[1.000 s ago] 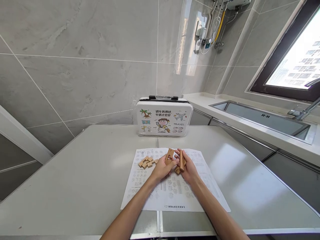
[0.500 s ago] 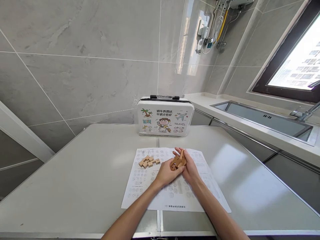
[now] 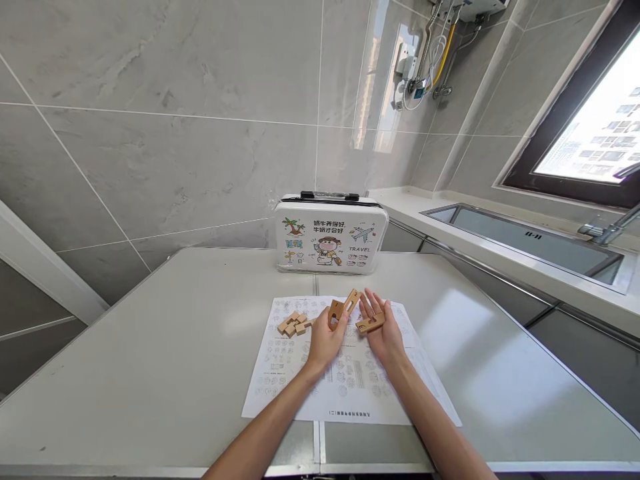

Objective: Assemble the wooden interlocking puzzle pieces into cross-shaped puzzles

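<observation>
Over the sheet, my left hand (image 3: 323,345) pinches two notched wooden puzzle pieces: a slotted burr piece (image 3: 353,301) points up and away, and a broader block (image 3: 335,310) lies beside it. A third wooden puzzle piece (image 3: 370,324) with a mark on its face rests across the upturned palm and finger bases of my right hand (image 3: 390,339), its fingers stretched out. To the left of my left hand, several loose light wooden pieces (image 3: 291,325) are heaped on the printed instruction sheet (image 3: 345,403), which carries rows of small diagrams.
A white cartoon-printed case (image 3: 330,233) with a black handle stands behind the sheet on the light table (image 3: 150,353). To the right are a counter with a sink (image 3: 520,233), a faucet (image 3: 605,230) and a window. Tiled wall (image 3: 200,153) rises behind.
My hands have moved apart. The wooden pieces that were clustered between them are separated, some in my left hand and one on my right palm, which has turned upward.
</observation>
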Motion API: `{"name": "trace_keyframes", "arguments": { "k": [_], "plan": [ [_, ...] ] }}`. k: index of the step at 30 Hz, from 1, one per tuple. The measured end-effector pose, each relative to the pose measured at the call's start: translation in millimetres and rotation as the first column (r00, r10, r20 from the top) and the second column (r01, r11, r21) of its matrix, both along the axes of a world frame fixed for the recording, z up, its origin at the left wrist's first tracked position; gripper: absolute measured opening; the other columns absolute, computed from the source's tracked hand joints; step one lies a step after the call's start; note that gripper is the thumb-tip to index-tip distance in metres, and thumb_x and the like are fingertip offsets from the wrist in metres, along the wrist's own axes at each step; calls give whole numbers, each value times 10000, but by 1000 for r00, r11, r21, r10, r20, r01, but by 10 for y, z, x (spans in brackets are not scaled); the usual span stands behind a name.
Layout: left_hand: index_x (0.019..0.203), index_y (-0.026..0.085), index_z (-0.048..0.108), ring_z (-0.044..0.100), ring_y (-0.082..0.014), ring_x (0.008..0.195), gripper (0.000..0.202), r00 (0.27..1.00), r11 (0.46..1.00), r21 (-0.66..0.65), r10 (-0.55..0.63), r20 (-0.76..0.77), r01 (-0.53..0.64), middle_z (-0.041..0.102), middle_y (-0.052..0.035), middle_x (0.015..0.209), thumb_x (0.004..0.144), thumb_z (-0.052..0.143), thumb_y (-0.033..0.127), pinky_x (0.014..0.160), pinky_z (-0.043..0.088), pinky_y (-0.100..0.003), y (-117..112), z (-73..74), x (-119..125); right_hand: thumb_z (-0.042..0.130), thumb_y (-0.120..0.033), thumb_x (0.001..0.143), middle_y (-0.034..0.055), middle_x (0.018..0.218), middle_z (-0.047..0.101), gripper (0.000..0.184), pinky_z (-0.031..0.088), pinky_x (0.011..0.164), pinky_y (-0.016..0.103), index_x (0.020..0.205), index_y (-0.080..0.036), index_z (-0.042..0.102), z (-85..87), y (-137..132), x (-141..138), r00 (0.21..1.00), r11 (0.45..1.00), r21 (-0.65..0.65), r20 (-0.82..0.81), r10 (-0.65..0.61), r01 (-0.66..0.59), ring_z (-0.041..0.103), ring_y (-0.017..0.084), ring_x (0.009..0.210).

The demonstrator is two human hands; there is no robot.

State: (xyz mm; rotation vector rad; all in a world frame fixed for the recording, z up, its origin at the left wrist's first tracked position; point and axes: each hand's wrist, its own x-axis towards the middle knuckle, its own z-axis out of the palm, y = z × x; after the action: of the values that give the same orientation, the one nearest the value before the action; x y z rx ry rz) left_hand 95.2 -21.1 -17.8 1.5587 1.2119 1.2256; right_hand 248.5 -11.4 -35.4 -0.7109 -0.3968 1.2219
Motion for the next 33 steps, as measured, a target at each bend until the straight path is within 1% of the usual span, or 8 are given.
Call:
{"name": "trace_keyframes", "arguments": {
  "k": [3,5,11,17,20,26,30,33],
  "plan": [
    [1003,191,684,692,-231,909,332,999,1000,-14,3,-38,-4,756,-63,982,966,600,510,820,491,-328,-8,-19,2,465,-492,1078,16,1460,657,322,498,1177,422,1116,-275,700,37,-22,24,1000,999,45,-2,-19,19,622,209,1351],
    [997,188,668,687,-233,897,328,998,999,-38,-24,-50,22,753,-69,981,970,587,504,803,487,-329,-20,-30,11,472,-499,1076,6,1462,655,316,487,1186,430,1126,-280,695,53,-34,30,1000,998,60,-6,-31,31,617,209,1357],
    [920,195,595,615,-201,776,288,987,993,-59,-113,-111,107,700,-43,870,975,557,475,698,427,-296,-72,-59,73,473,-452,1075,11,1429,679,279,475,1191,428,1090,-264,678,52,-26,29,997,997,10,-24,-73,73,644,201,1323],
    [903,199,582,584,-190,741,298,968,983,-73,-180,-175,170,681,-28,834,969,555,488,675,402,-291,-122,-72,106,500,-468,1052,25,1373,713,247,497,1161,438,1053,-266,642,78,-42,38,993,993,-8,0,-114,114,652,208,1310],
    [918,199,594,596,-198,746,280,963,981,-64,-193,-187,184,695,-35,841,955,575,477,672,405,-294,-141,-76,118,531,-495,1029,46,1338,730,253,493,1156,446,1037,-259,621,77,-46,37,988,989,0,54,-147,148,671,218,1281],
    [886,217,590,596,-204,687,273,958,985,-54,-173,-227,165,694,-25,784,930,610,485,633,382,-295,-175,-75,146,526,-523,1015,76,1228,772,296,430,1186,477,1060,-241,603,48,-39,23,953,973,51,194,-232,226,700,230,1223],
    [835,229,573,588,-202,656,249,953,983,-46,-181,-243,175,679,-11,747,912,633,458,607,359,-288,-195,-65,148,511,-535,1011,70,1169,790,310,432,1166,473,1076,-244,595,58,-59,-4,917,956,63,271,-293,287,703,225,1205],
    [793,237,542,571,-201,647,223,942,980,-48,-198,-271,192,649,-1,721,899,637,408,601,338,-286,-206,-54,146,489,-548,1019,61,1159,794,325,431,1152,456,1102,-252,594,93,-101,-37,896,951,37,324,-302,307,688,220,1218]
  ]
}}
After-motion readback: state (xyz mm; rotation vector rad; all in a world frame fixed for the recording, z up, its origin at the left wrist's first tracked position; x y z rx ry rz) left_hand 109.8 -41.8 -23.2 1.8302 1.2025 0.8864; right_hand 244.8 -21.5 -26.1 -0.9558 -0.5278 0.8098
